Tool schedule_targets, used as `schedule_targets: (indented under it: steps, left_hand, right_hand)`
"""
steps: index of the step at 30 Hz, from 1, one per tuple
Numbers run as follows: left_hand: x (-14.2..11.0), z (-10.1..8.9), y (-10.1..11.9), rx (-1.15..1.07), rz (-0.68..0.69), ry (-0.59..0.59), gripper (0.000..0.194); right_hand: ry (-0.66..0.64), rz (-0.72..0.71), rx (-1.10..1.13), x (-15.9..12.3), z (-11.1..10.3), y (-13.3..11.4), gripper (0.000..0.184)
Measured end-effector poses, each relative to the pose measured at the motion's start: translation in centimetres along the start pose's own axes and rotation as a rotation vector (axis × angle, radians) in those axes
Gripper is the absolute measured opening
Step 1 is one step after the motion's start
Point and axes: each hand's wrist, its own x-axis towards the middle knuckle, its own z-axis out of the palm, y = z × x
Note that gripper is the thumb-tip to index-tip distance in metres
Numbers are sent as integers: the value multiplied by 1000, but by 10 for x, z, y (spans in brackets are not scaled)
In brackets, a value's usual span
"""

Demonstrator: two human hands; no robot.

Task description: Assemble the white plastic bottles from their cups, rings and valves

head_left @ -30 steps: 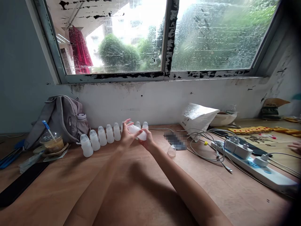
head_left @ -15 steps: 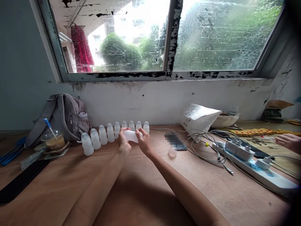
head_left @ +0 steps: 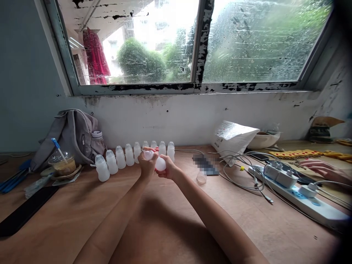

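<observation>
A person's left hand (head_left: 147, 164) and right hand (head_left: 167, 167) wrap around a frosted baby bottle (head_left: 160, 164), held tilted above a wooden tabletop (head_left: 170, 223). The step appears to be work on the bottle's top, and the next move likely calls for a firm hold on its body. A row of capped bottles (head_left: 120, 158) just behind limits forward reach; a loose transparent cap (head_left: 201, 178) lies rightward, near tangled cables (head_left: 233, 179), a power strip (head_left: 324, 212) and a co-worker's hand (head_left: 324, 170).
</observation>
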Motion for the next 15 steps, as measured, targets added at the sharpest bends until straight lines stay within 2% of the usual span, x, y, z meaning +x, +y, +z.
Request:
schedule_targets:
  steps: [3, 5, 7, 11, 13, 15]
  left_hand:
    - [1, -3, 6, 76, -5, -233, 8]
    - [5, -4, 9, 114, -30, -396, 8]
    - [8, -6, 12, 142, -60, -499, 6]
    - [13, -9, 8, 240, -201, -529, 8]
    - [13, -9, 2, 280, -268, -542, 12]
    - [11, -9, -6, 316, -278, -554, 18]
  right_hand:
    - [48, -39, -267, 2, -5, -1, 30]
    - [119, -39, -447, 0, -13, -5, 23]
    - [218, -18, -654, -5, -27, -13, 15]
    - [466, 36, -970, -26, -73, -35, 7]
    - [523, 93, -1092, -39, -97, -44, 9]
    - [542, 169, -1181, -51, -117, -49, 14]
